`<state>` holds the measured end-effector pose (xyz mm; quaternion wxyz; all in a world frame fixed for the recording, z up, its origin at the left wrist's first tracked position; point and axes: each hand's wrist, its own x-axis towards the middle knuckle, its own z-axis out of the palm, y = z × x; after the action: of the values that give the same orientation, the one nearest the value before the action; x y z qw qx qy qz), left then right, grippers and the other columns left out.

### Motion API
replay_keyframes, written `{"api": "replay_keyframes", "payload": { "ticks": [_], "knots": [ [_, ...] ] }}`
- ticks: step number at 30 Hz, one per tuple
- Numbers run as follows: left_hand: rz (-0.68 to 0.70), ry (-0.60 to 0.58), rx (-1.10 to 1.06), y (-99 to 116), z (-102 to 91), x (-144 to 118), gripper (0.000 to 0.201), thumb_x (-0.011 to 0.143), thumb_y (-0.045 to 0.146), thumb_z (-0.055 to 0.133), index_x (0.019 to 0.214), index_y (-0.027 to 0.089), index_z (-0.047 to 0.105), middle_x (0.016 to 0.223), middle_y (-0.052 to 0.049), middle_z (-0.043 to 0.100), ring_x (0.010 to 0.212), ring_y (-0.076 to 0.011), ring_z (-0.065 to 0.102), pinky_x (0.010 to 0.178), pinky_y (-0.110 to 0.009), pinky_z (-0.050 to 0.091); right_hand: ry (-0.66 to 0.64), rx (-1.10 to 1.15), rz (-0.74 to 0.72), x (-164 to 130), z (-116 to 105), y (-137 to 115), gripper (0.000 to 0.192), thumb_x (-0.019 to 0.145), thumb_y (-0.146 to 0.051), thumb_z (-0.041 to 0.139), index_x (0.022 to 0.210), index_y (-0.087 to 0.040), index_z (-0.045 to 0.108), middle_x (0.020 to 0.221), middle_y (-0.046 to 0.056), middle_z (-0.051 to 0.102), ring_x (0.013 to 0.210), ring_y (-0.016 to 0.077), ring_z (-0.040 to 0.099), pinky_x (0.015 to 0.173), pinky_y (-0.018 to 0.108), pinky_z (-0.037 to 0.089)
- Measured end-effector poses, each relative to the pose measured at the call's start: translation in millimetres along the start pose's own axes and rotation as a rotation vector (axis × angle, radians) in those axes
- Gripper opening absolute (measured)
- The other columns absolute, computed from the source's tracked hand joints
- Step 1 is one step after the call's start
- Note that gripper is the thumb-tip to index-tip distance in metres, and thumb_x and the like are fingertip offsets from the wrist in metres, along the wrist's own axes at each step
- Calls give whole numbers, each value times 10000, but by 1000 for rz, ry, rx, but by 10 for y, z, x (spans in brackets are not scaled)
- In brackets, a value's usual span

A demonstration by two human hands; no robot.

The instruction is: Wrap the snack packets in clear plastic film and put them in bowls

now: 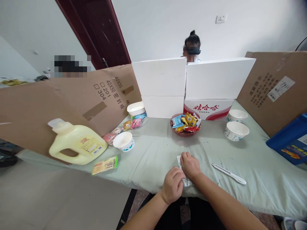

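Observation:
At the table's near edge, a crinkled clear-silver plastic packet (187, 182) lies under both hands. My left hand (173, 184) is closed, its curled fingers gripping the packet's left side. Higher up, my right hand (190, 165) is closed over the packet's far part, fingers bent. What is inside the packet is hidden. To the right of my right hand lies a slim white utility knife (229, 174). Beyond the hands stands a red bowl (185, 132) heaped with wrapped snacks (189, 120) in yellow, blue and red.
On the left are a pale yellow jug (79, 143), a flat snack packet (105, 165), a paper bowl (124, 141) and wrapped snacks (136, 123). Paper bowls (237, 131) and a blue bottle (291, 140) stand right. White boxes (163, 78) and cardboard (107, 99) wall the table; two people sit behind.

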<state>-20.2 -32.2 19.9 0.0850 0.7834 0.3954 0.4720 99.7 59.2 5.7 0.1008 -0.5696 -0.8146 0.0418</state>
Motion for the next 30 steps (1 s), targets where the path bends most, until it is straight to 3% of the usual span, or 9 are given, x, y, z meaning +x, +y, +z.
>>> {"api": "replay_keyframes", "payload": {
  "ticks": [4,9,12,16,18,23,26,30],
  "knots": [
    [-51,-158,89,-127,39,173,128,855,191,483,779,186,586,825,-58,575,849,-211,532,796,-392,489,-1,-29,-6,-6,19,-20,179,977,-245,371,932,-192,535,894,52,609,726,149,615,579,259,360],
    [-142,-232,240,-261,130,104,123,765,162,571,651,191,532,781,-42,541,831,-215,513,766,-383,468,35,-37,-38,3,-18,17,168,962,-269,415,925,-192,559,907,62,611,808,165,600,674,266,398],
    [-153,-264,265,-255,134,85,113,727,139,604,660,192,530,802,-40,547,858,-220,509,789,-386,455,78,-45,-18,81,-132,236,192,932,-330,483,952,-170,587,944,101,614,901,213,577,749,304,414],
    [-169,-268,214,-220,99,114,91,719,119,611,757,192,573,896,-50,583,930,-230,511,860,-402,448,153,-54,53,93,-391,614,216,915,-256,483,988,-100,613,982,180,610,981,276,549,826,381,416],
    [-175,-271,179,-212,80,127,166,726,118,610,875,192,603,993,-62,601,1011,-246,504,912,-420,435,164,-34,-8,-53,-503,683,230,915,-276,491,1040,-128,615,1044,157,610,1036,264,530,884,382,407],
    [-179,-307,142,-219,59,133,285,795,118,564,1056,217,620,1131,-67,605,1127,-261,481,964,-455,414,25,197,-535,-756,-480,464,337,849,-364,606,1150,-216,576,1136,77,596,1091,241,501,967,386,383],
    [-185,-310,156,-223,61,131,290,805,85,548,1047,222,630,1134,-55,609,1123,-249,483,966,-451,415,-4,224,-502,-1082,-326,327,273,856,-195,560,1128,-218,571,1108,63,599,1055,230,507,941,378,390],
    [-197,-299,148,-224,57,129,294,793,71,571,1035,224,637,1116,-42,617,1112,-236,485,969,-442,419,24,206,-442,-1212,-211,264,201,906,-123,434,958,-223,600,944,40,614,908,199,526,842,360,410]
  ]
}}
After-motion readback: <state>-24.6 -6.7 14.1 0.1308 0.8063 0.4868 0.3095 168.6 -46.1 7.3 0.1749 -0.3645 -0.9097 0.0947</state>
